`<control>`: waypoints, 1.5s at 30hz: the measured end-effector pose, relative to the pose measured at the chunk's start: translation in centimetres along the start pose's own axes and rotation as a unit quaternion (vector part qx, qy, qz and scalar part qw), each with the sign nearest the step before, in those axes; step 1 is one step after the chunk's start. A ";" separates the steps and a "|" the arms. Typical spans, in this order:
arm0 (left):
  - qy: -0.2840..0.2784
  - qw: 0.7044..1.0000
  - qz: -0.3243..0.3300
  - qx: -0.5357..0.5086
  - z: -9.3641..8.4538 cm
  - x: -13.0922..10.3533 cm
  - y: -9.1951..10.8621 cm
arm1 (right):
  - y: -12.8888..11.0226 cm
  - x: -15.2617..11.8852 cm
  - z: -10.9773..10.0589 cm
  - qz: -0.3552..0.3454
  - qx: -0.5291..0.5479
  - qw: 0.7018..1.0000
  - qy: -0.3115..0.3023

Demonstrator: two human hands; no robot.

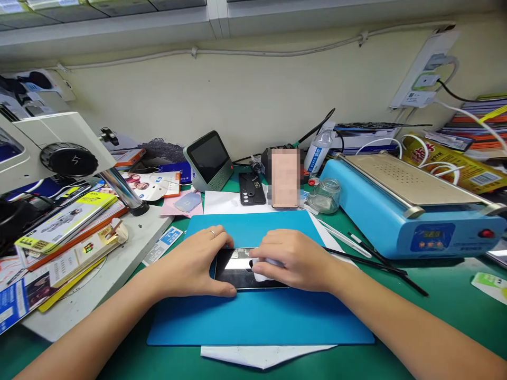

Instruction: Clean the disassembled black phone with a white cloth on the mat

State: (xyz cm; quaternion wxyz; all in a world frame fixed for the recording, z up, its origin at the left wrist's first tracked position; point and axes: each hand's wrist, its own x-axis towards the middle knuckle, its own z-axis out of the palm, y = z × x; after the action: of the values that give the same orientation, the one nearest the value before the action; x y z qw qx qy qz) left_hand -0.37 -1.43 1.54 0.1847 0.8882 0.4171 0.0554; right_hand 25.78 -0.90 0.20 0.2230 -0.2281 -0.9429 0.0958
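A dark, glossy phone (232,272) lies sideways on the blue mat (257,319), with bright reflections on its surface. Around its left end my left hand (194,258) is wrapped, the thumb at the near edge and the fingers at the far edge. My right hand (295,258) is closed on a small white object (261,270), which it holds against the phone's face. The right end of the phone is hidden under that hand.
A blue heating machine (360,206) stands at the right, near a glass jar (325,196) and tweezers (344,237). Behind the mat are a smart display (208,161) and a black phone case (252,189). Booklets (67,221) and a microscope stand (122,192) occupy the left.
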 end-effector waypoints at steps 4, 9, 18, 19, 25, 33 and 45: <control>-0.005 1.000 -0.014 0.003 -0.2 -0.1 0.3 | -0.1 0.0 -0.1 -0.011 -0.003 1.000 0.000; -0.008 0.999 -0.040 0.008 -0.4 -0.1 0.7 | 0.1 -0.1 -0.1 0.007 -0.010 1.000 -0.001; -0.004 0.998 -0.057 0.001 -0.2 -0.2 0.7 | -0.1 -0.1 0.2 -0.003 -0.012 1.000 0.002; -0.005 0.998 -0.059 0.003 -0.2 -0.2 0.7 | 0.0 -0.1 0.2 -0.004 -0.011 1.000 0.001; 0.003 0.999 -0.053 0.005 -0.2 -0.2 0.7 | -0.1 -0.1 0.2 -0.010 -0.003 1.000 -0.005; -0.001 0.999 -0.049 -0.014 -0.3 -0.3 0.8 | -0.4 0.1 0.1 -0.021 -0.001 1.000 -0.012; -0.014 0.999 -0.046 -0.024 -0.5 -0.3 0.9 | -0.5 0.0 0.2 -0.026 0.007 0.999 -0.033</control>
State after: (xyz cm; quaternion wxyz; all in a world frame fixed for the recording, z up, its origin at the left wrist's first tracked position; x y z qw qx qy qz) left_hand -0.04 -2.03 2.33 0.2143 0.8642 0.4531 0.0442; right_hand 25.46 -1.36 0.22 0.1960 -0.1987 -0.9546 0.1038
